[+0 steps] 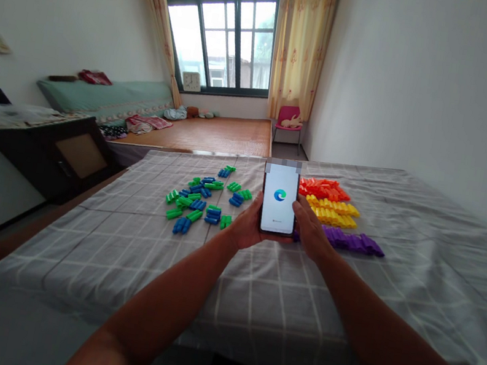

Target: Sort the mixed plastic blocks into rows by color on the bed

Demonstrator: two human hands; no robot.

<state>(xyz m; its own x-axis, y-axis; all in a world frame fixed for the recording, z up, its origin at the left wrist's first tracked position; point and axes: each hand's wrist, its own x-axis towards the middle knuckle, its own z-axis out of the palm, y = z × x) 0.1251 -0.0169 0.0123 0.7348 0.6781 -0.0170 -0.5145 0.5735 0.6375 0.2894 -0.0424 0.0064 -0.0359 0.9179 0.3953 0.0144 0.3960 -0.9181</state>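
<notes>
A smartphone (277, 210) stands upright in front of me, its white screen lit with a blue-green swirl logo. My left hand (247, 225) wraps round its left side and lower edge. On the other side, my right hand (309, 226) grips the phone's right edge. Behind and left of it, green and blue plastic pieces (212, 215) lie scattered in small clusters on the checked grey cloth (120, 249). To the right are rows of orange pieces (325, 189), yellow pieces (334, 213) and purple pieces (357, 243), partly hidden by my right hand.
A dark cabinet (42, 158) stands at the left. Beyond the cloth are a low wooden platform (219, 132) with crumpled fabrics, a pink chair (289, 115) with a plush toy, and a curtained window (221, 35). A white wall (428, 82) runs along the right.
</notes>
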